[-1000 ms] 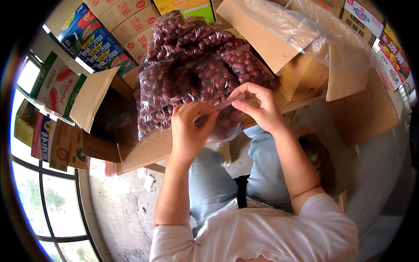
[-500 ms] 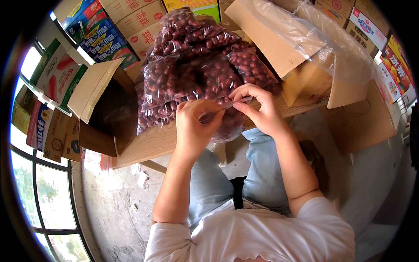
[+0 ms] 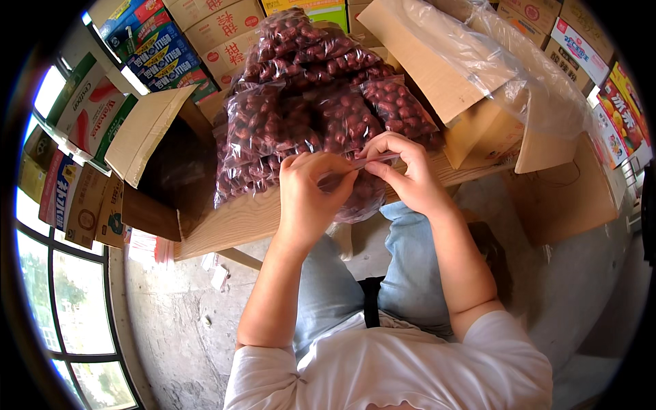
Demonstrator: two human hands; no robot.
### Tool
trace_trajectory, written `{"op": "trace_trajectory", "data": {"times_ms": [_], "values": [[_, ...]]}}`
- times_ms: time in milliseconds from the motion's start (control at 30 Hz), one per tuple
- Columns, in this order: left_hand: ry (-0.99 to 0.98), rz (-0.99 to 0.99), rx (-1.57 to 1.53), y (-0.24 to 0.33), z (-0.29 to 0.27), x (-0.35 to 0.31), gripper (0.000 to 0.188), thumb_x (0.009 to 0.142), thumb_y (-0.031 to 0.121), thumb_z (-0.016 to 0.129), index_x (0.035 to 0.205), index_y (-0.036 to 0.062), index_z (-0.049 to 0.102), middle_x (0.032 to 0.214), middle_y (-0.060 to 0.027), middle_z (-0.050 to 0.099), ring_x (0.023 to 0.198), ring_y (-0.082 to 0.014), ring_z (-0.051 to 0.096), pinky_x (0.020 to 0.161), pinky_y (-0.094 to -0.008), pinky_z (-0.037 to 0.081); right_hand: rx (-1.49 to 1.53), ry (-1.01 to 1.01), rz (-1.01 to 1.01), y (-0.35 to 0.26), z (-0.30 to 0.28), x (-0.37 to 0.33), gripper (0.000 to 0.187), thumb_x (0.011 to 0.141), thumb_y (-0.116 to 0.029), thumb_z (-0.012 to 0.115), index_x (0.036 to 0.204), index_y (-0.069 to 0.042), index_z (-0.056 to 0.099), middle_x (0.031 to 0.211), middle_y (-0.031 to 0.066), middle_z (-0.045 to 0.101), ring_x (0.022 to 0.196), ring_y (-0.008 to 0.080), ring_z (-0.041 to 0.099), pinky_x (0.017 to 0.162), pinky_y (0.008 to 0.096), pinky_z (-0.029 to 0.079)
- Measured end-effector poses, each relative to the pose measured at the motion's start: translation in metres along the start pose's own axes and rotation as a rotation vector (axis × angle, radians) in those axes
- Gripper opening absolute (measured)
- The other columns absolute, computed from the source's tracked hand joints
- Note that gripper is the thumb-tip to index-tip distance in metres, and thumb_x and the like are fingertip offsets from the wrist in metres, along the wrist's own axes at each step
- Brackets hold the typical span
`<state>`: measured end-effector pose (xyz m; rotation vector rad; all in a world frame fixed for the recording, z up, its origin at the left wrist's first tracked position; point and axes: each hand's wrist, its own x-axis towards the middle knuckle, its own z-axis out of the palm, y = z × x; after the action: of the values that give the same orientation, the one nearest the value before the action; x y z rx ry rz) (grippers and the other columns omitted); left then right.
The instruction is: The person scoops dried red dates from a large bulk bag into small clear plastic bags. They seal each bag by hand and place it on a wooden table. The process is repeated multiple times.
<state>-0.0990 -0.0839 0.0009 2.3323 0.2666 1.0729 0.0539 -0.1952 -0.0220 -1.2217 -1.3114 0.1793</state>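
Between my hands hangs a clear plastic bag of dark red dates (image 3: pixel 362 199), at the table's near edge above my lap. My left hand (image 3: pixel 311 188) pinches the bag's top edge at its left part. With thumb and fingers, my right hand (image 3: pixel 404 169) pinches the same edge further right. The strip of plastic between them looks stretched and flat. Right behind, a tall heap of filled date bags (image 3: pixel 301 116) is stacked on the wooden table (image 3: pixel 229 225). My fingers partly hide the top of the held bag.
An open cardboard box (image 3: pixel 154 143) stands left of the heap. To the right is a larger open carton (image 3: pixel 437 65) with a clear plastic liner (image 3: pixel 553 89). Stacked cartons (image 3: pixel 222 34) line the back. A flattened cardboard piece (image 3: pixel 564 198) leans at the right. Scraps (image 3: pixel 219 277) lie on the floor.
Both hands keep their pinch on the bag's top edge, with only a very slight shift to the right. The bag stays in the same place, and the view has tilted slightly.
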Motion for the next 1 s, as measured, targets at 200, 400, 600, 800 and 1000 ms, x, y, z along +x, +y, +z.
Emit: {"op": "trace_trajectory", "data": {"times_ms": [200, 400, 600, 800, 1000], "values": [[-0.001, -0.007, 0.005, 0.000, 0.000, 0.000, 0.008, 0.071, -0.001, 0.074, 0.076, 0.0015, 0.069, 0.079, -0.0071, 0.071, 0.075, -0.0195, 0.068, 0.077, -0.0295, 0.050, -0.026, -0.028, -0.006, -0.001, -0.003, 0.003, 0.008, 0.081, 0.001, 0.067, 0.085, 0.004, 0.061, 0.084, 0.0081, 0.063, 0.081, 0.0162, 0.061, 0.076, 0.0286, 0.048], [-0.003, -0.008, -0.020, -0.001, 0.001, 0.000, 0.007, 0.072, -0.001, 0.074, 0.076, 0.0008, 0.069, 0.081, -0.0078, 0.072, 0.076, -0.0195, 0.068, 0.077, -0.0298, 0.050, 0.022, 0.002, 0.026, -0.004, -0.001, 0.002, 0.008, 0.082, 0.001, 0.067, 0.087, 0.005, 0.062, 0.083, 0.0092, 0.065, 0.081, 0.0142, 0.062, 0.073, 0.0278, 0.048], [0.010, -0.061, -0.048, 0.007, -0.002, 0.001, 0.008, 0.073, -0.001, 0.073, 0.079, 0.0003, 0.068, 0.081, -0.0082, 0.070, 0.081, -0.0205, 0.067, 0.077, -0.0301, 0.049, -0.029, 0.031, 0.058, -0.004, 0.003, 0.000, 0.006, 0.083, 0.001, 0.065, 0.085, 0.006, 0.062, 0.080, 0.0109, 0.066, 0.076, 0.0145, 0.062, 0.071, 0.0282, 0.048], [-0.057, 0.006, 0.060, 0.001, -0.009, 0.004, 0.010, 0.072, 0.001, 0.073, 0.079, 0.0013, 0.066, 0.080, -0.0082, 0.068, 0.077, -0.0230, 0.063, 0.075, -0.0329, 0.046, -0.023, 0.000, 0.074, -0.004, 0.000, -0.002, 0.004, 0.084, 0.001, 0.064, 0.086, 0.005, 0.063, 0.083, 0.0073, 0.066, 0.080, 0.0116, 0.061, 0.075, 0.0264, 0.048], [-0.074, 0.023, 0.076, -0.002, -0.007, 0.004, 0.008, 0.073, 0.001, 0.072, 0.079, 0.0021, 0.066, 0.076, -0.0063, 0.067, 0.074, -0.0222, 0.061, 0.072, -0.0329, 0.044, -0.019, -0.014, 0.079, -0.002, -0.001, -0.003, 0.003, 0.085, 0.002, 0.063, 0.086, 0.005, 0.063, 0.085, 0.0055, 0.066, 0.083, 0.0100, 0.060, 0.077, 0.0255, 0.048]]}}
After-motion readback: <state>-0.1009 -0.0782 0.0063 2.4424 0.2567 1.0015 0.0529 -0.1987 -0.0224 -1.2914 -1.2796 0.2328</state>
